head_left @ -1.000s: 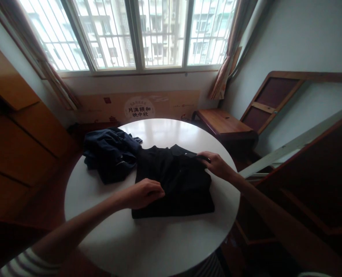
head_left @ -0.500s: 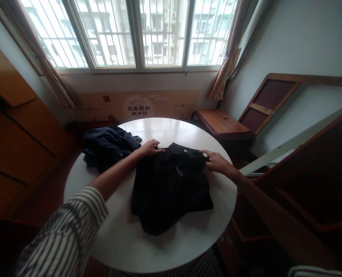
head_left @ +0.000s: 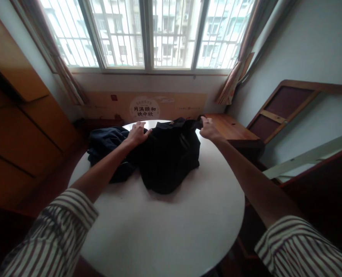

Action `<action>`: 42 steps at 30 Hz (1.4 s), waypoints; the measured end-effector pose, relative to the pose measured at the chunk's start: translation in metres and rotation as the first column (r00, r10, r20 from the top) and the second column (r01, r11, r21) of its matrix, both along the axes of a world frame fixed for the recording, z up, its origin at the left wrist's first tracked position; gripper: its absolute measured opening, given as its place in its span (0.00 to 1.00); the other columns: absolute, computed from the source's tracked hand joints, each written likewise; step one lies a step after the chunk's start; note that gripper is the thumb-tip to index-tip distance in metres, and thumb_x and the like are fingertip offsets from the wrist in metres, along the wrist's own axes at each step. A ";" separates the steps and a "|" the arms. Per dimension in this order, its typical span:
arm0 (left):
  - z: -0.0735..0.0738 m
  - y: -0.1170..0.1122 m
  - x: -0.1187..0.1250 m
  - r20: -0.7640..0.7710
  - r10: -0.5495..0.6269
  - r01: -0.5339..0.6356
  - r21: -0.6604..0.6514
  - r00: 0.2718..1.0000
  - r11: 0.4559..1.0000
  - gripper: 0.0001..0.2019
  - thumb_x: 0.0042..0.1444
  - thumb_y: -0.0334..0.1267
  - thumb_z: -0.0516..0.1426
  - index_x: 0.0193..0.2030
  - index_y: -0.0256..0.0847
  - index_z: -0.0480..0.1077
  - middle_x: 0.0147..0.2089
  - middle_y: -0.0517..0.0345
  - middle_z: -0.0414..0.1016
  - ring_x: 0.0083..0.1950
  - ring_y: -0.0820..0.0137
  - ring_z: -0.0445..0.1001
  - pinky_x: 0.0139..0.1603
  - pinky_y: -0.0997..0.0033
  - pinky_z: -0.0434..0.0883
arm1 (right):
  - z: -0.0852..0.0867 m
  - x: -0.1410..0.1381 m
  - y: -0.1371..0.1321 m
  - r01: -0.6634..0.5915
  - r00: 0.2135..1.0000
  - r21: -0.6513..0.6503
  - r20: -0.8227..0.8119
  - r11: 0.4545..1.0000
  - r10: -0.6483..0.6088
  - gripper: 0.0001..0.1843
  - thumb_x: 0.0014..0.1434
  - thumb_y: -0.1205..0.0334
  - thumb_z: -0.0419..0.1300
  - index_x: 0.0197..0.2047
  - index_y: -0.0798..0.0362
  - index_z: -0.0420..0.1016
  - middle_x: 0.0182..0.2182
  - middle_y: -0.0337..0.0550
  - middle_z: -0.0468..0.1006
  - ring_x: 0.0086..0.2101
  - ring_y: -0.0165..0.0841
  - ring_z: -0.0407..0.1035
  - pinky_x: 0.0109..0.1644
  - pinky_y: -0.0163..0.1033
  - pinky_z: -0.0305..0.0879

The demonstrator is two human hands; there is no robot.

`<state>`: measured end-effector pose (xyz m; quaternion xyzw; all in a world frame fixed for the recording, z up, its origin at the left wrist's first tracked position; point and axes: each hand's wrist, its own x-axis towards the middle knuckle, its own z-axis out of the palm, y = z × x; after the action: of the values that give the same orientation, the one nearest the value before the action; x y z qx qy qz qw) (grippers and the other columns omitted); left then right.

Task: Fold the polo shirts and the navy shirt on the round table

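Note:
A black garment, which looks like a shirt, is held up by its far edge, and its lower part hangs towards me over the white round table. My left hand is closed on its left top corner, thumb pointing right. At the right top corner my right hand pinches the cloth between thumb and fingers. A pale mark shows on the upper right of the fabric. Beside my left forearm lies a crumpled dark blue garment, partly covered by that arm and touching the black cloth.
Behind the table stands a wooden bench, near a folded wooden frame leaning on the right wall. A printed cardboard panel lines the wall under the barred window. Wooden cabinets fill the left side.
Both hands have moved away from me towards the table's far edge, lifting the black shirt's top edge and drawing it forward. The view has shifted slightly left.

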<state>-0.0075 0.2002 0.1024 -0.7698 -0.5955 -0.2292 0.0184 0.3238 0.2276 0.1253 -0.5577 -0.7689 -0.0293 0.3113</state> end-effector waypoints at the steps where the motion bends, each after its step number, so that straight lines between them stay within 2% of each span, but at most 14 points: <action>1: -0.007 -0.006 0.000 -0.023 -0.038 0.038 -0.021 0.999 0.999 0.20 0.67 0.45 0.53 0.58 0.33 0.69 0.59 0.42 0.71 0.59 0.59 0.67 0.64 0.56 0.59 | -0.006 -0.013 -0.004 -0.034 0.999 -0.026 0.026 0.999 0.035 0.19 0.57 0.72 0.56 0.52 0.59 0.74 0.48 0.59 0.74 0.51 0.49 0.68 0.57 0.54 0.62; 4: -0.036 -0.031 0.003 -0.192 -0.190 0.170 -0.116 0.963 0.979 0.23 0.61 0.49 0.59 0.58 0.38 0.70 0.59 0.44 0.72 0.60 0.53 0.66 0.64 0.47 0.57 | -0.041 -0.047 -0.042 -0.252 0.953 -0.144 0.136 0.957 0.272 0.14 0.63 0.61 0.59 0.51 0.56 0.74 0.50 0.54 0.74 0.49 0.44 0.69 0.55 0.51 0.65; 6: -0.052 -0.048 0.008 -0.343 -0.282 0.238 -0.164 0.896 0.957 0.15 0.64 0.44 0.57 0.52 0.39 0.74 0.52 0.47 0.76 0.57 0.54 0.69 0.66 0.39 0.52 | -0.068 -0.062 -0.074 -0.359 0.900 -0.212 0.180 0.909 0.397 0.16 0.66 0.55 0.59 0.53 0.54 0.72 0.52 0.49 0.73 0.48 0.39 0.70 0.53 0.50 0.69; 10: -0.057 -0.075 0.016 -0.431 -0.314 0.304 -0.095 0.846 0.948 0.15 0.69 0.34 0.48 0.38 0.37 0.75 0.40 0.49 0.77 0.47 0.62 0.73 0.68 0.44 0.51 | -0.095 -0.068 -0.118 -0.411 0.858 -0.266 0.210 0.872 0.469 0.13 0.67 0.58 0.58 0.51 0.54 0.73 0.48 0.48 0.75 0.44 0.36 0.71 0.48 0.45 0.70; 16: -0.050 -0.117 0.016 -0.299 -0.487 0.492 -0.062 0.821 0.868 0.17 0.67 0.50 0.52 0.48 0.38 0.73 0.45 0.49 0.75 0.46 0.63 0.74 0.52 0.62 0.66 | -0.090 -0.034 -0.141 -0.388 0.877 -0.243 0.199 0.889 0.437 0.16 0.67 0.75 0.46 0.46 0.58 0.74 0.39 0.50 0.73 0.35 0.34 0.71 0.42 0.39 0.67; 20: -0.059 -0.148 0.012 -0.335 -0.584 0.587 -0.102 0.740 0.803 0.13 0.69 0.40 0.50 0.39 0.39 0.73 0.37 0.53 0.75 0.40 0.67 0.73 0.49 0.64 0.64 | -0.086 -0.003 -0.159 -0.312 0.944 -0.149 0.064 0.938 0.325 0.16 0.71 0.66 0.43 0.49 0.56 0.71 0.40 0.50 0.75 0.36 0.36 0.72 0.42 0.39 0.67; 23: -0.057 -0.179 0.011 -0.260 -0.646 0.666 -0.015 0.718 0.746 0.14 0.69 0.35 0.47 0.37 0.38 0.72 0.33 0.53 0.74 0.36 0.69 0.72 0.45 0.65 0.65 | -0.082 0.016 -0.172 -0.145 0.966 -0.246 0.173 0.958 0.191 0.17 0.71 0.58 0.45 0.39 0.54 0.73 0.34 0.49 0.77 0.34 0.38 0.73 0.42 0.41 0.66; 27: -0.039 -0.232 0.021 -0.015 -0.818 0.818 0.054 0.575 0.573 0.07 0.65 0.32 0.51 0.39 0.39 0.70 0.31 0.54 0.74 0.33 0.69 0.71 0.41 0.66 0.67 | -0.074 0.019 -0.185 0.068 0.942 -0.174 0.337 0.982 -0.006 0.23 0.69 0.47 0.50 0.36 0.56 0.76 0.33 0.55 0.78 0.40 0.47 0.73 0.53 0.54 0.63; 30: -0.028 -0.269 0.043 0.211 -0.852 0.871 0.009 0.479 0.492 0.05 0.65 0.32 0.53 0.40 0.39 0.69 0.31 0.54 0.75 0.31 0.71 0.72 0.36 0.69 0.68 | -0.067 0.003 -0.194 -0.260 0.945 -0.225 0.142 0.939 0.296 0.29 0.64 0.41 0.55 0.56 0.56 0.73 0.53 0.59 0.74 0.55 0.48 0.67 0.61 0.55 0.59; 33: -0.025 -0.295 0.074 0.375 -0.810 0.878 -0.023 0.452 0.479 0.05 0.66 0.35 0.52 0.43 0.39 0.69 0.35 0.51 0.76 0.31 0.72 0.73 0.30 0.73 0.69 | -0.068 -0.024 -0.204 -0.576 0.807 -0.371 -0.112 0.729 0.580 0.47 0.57 0.36 0.61 0.71 0.51 0.53 0.68 0.56 0.58 0.65 0.46 0.56 0.65 0.53 0.57; 35: -0.025 -0.302 0.094 0.396 -0.823 0.904 -0.050 0.408 0.425 0.07 0.67 0.38 0.53 0.44 0.39 0.70 0.36 0.51 0.77 0.31 0.72 0.74 0.29 0.74 0.70 | -0.075 -0.042 -0.210 -0.581 0.808 -0.416 -0.194 0.699 0.556 0.53 0.55 0.36 0.62 0.74 0.52 0.46 0.67 0.59 0.58 0.64 0.47 0.57 0.65 0.54 0.57; 37: -0.023 -0.294 0.108 0.351 -0.860 0.924 -0.051 0.371 0.378 0.08 0.66 0.41 0.54 0.43 0.40 0.71 0.34 0.54 0.77 0.31 0.72 0.75 0.29 0.74 0.70 | -0.084 -0.057 -0.211 -0.488 0.870 -0.437 -0.171 0.756 0.462 0.55 0.54 0.37 0.64 0.73 0.57 0.46 0.64 0.65 0.63 0.62 0.51 0.59 0.64 0.58 0.57; 39: -0.018 -0.268 0.113 0.298 -0.857 0.902 -0.031 0.421 0.431 0.09 0.66 0.39 0.53 0.40 0.39 0.73 0.33 0.55 0.77 0.32 0.72 0.76 0.32 0.74 0.71 | -0.092 -0.068 -0.209 -0.346 0.929 -0.471 -0.051 0.811 0.367 0.52 0.55 0.38 0.63 0.71 0.61 0.53 0.62 0.69 0.65 0.61 0.58 0.59 0.62 0.63 0.56; 42: -0.009 -0.199 0.100 0.225 -0.639 0.656 0.003 0.735 0.755 0.12 0.66 0.35 0.49 0.42 0.37 0.73 0.38 0.51 0.78 0.38 0.68 0.77 0.42 0.69 0.73 | -0.094 -0.081 -0.203 -0.187 0.950 -0.462 0.141 0.867 0.280 0.46 0.56 0.36 0.60 0.65 0.64 0.63 0.59 0.71 0.66 0.59 0.62 0.59 0.61 0.65 0.54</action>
<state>0.0928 0.0008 0.0933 -0.8998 -0.2971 -0.2789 -0.1558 0.2429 0.0243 0.0313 -0.5103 -0.8449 0.1276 0.0972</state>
